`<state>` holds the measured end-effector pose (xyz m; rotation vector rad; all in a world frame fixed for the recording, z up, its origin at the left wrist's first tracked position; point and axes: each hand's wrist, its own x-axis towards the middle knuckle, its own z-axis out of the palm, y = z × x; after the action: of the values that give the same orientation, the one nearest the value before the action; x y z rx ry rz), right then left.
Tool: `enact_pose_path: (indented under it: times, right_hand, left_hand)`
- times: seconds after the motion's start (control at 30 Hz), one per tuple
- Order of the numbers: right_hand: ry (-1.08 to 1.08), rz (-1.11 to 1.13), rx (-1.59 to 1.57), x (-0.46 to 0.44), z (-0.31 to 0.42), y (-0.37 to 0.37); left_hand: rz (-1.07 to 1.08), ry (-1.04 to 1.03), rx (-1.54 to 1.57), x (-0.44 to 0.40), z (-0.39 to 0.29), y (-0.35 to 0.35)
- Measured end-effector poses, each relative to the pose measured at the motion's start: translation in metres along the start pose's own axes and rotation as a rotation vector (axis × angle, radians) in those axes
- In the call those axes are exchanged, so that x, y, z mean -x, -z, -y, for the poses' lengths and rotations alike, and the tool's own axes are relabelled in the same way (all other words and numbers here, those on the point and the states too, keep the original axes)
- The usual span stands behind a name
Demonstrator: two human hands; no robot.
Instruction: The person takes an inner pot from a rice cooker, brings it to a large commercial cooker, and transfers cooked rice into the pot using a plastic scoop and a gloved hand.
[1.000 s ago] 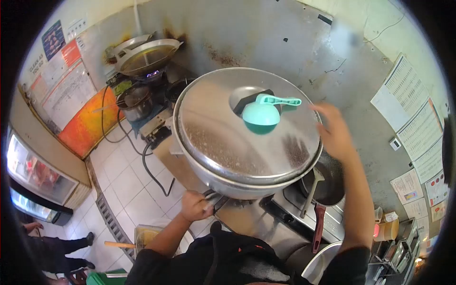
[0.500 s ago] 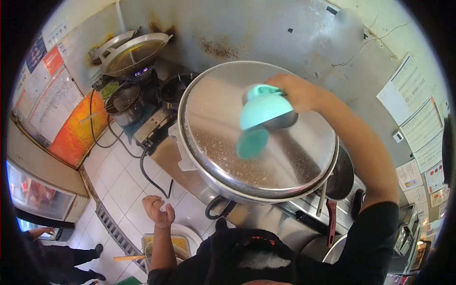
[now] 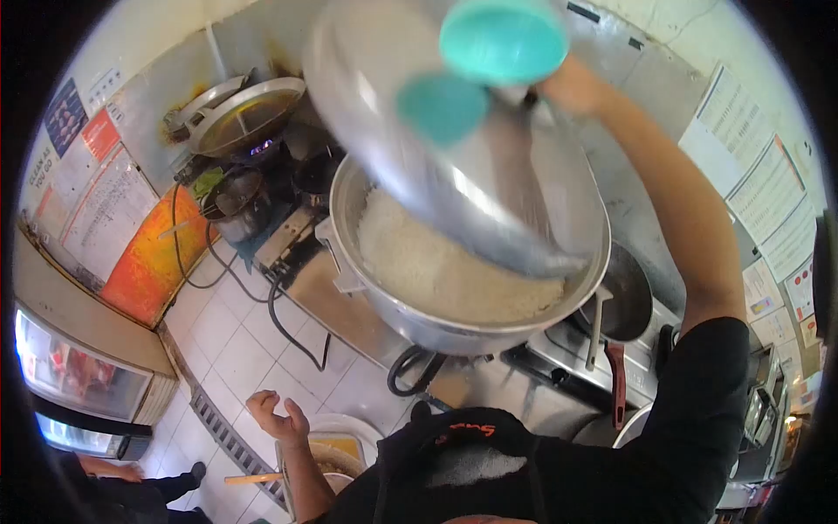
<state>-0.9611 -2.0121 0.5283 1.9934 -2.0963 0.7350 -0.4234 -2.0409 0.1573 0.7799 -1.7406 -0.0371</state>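
My right hand [image 3: 572, 87] grips the big metal pot lid [image 3: 384, 105] near its top, though its fingers are mostly hidden. A teal bowl [image 3: 504, 39] is at the same hand, its opening toward me, with its reflection on the lid. Whether the fingers also hold the bowl, I cannot tell. The lid is tilted up over the large metal pot [image 3: 454, 336], its lower right edge still within the rim. Inside the pot lies pale, grainy food that looks like rice [image 3: 436, 262]. My left hand [image 3: 279, 417] is low on the left, loosely curled with fingers apart, holding nothing.
Two woks [image 3: 249, 118] and a small pot [image 3: 236, 205] stand on the burners at the left. A frying pan [image 3: 624, 293] with a red handle is right of the large pot. Black cables [image 3: 288, 332] hang over the tiled floor. Another person [image 3: 131, 485] is at lower left.
My right hand has raised and tilted the lid away from me, exposing the pot's contents. The teal bowl moved up with it. My left hand shifted slightly down and left.
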Motion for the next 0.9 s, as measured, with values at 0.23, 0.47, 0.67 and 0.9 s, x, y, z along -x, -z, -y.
enact_pose_path:
  times: [0.23,0.47,0.67,0.9]
  right_hand:
    - [-0.154,-0.591,-0.403,0.027,0.045,0.006]
    - [-0.314,-0.687,-0.85,0.038,0.021,-0.023]
    - [-0.057,-0.94,-1.361,0.056,0.1,-0.042]
    - [0.357,-0.45,-0.612,0.092,0.268,-0.053]
  left_hand:
    - [-0.057,-0.026,0.028,0.002,-0.033,0.008]
    - [-0.077,-0.078,0.278,-0.015,-0.102,-0.011]
    - [0.309,-0.158,0.488,-0.09,-0.215,-0.041]
    - [-0.055,-0.057,0.711,-0.206,-0.249,-0.007]
